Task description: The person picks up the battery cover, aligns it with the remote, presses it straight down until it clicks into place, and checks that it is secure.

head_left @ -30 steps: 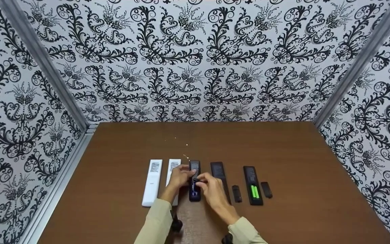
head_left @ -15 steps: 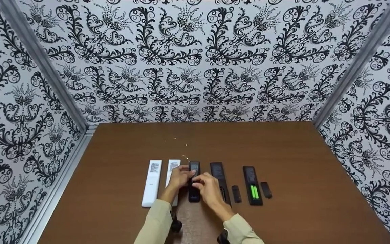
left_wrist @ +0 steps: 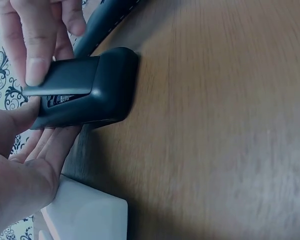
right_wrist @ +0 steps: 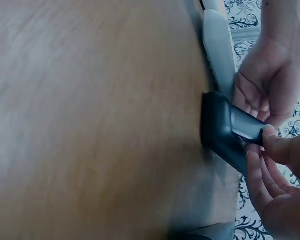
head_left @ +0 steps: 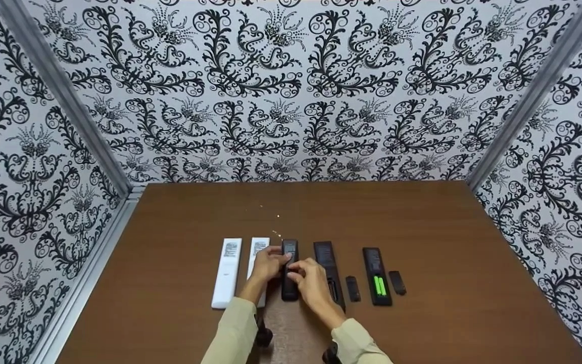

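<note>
A black remote control [head_left: 290,292] lies back side up in front of me, and my left hand [head_left: 267,264] grips its upper part with the thumb on its back. My right hand [head_left: 312,283] pinches the remote's battery cover [left_wrist: 72,75] between thumb and fingers. In the left wrist view the cover lies over the battery compartment [left_wrist: 65,98], slightly tilted, with a narrow gap along its near edge. The right wrist view shows the right thumb on the cover's end, close to the remote's body [right_wrist: 217,122].
Two white remotes [head_left: 227,273] lie at the left, one partly under my left hand. To the right are a black remote [head_left: 325,253] with an uncovered compartment, a loose cover [head_left: 353,289], another black remote [head_left: 372,260] with green batteries [head_left: 380,286], and a second cover [head_left: 397,283].
My right hand has shifted slightly left with the cover, now over the middle remote's compartment, whose shiny bluish inside showed a second ago. My left hand has stayed in place.
</note>
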`<state>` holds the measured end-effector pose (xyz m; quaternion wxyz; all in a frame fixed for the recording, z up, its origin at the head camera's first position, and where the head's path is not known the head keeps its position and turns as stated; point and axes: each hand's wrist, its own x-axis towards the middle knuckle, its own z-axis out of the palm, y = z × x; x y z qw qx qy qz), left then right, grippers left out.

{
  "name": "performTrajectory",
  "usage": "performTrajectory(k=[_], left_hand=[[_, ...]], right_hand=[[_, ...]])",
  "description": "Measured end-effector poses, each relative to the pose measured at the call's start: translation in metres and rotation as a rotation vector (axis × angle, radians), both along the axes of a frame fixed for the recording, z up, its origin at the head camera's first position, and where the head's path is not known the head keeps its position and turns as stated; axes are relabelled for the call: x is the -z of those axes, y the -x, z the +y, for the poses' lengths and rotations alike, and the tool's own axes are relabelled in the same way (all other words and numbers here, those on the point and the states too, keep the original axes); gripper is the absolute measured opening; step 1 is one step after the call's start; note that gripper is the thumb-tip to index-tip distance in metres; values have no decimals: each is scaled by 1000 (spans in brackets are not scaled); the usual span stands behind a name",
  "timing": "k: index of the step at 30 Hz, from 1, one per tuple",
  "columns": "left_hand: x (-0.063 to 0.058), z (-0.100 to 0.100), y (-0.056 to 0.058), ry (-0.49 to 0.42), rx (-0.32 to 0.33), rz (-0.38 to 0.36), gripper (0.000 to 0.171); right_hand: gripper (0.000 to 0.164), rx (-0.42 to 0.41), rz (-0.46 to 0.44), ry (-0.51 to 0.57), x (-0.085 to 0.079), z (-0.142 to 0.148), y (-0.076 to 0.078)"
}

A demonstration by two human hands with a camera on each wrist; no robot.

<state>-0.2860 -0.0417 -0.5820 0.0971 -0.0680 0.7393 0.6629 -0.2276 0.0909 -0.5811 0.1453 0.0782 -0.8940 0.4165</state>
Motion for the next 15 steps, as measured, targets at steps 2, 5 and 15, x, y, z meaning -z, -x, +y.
performTrajectory(k=[2,5,15], left_hand=[[0,-1,0,11,1,-2,40],[1,-1,1,14,2,-9,40],[4,-3,-2,-6,13,21,42]], right_hand=[[12,20,-5,-3,2,-2,0],[14,42,-1,11,6,-4,0],[51,61,-114,233,15,-9,-6]])
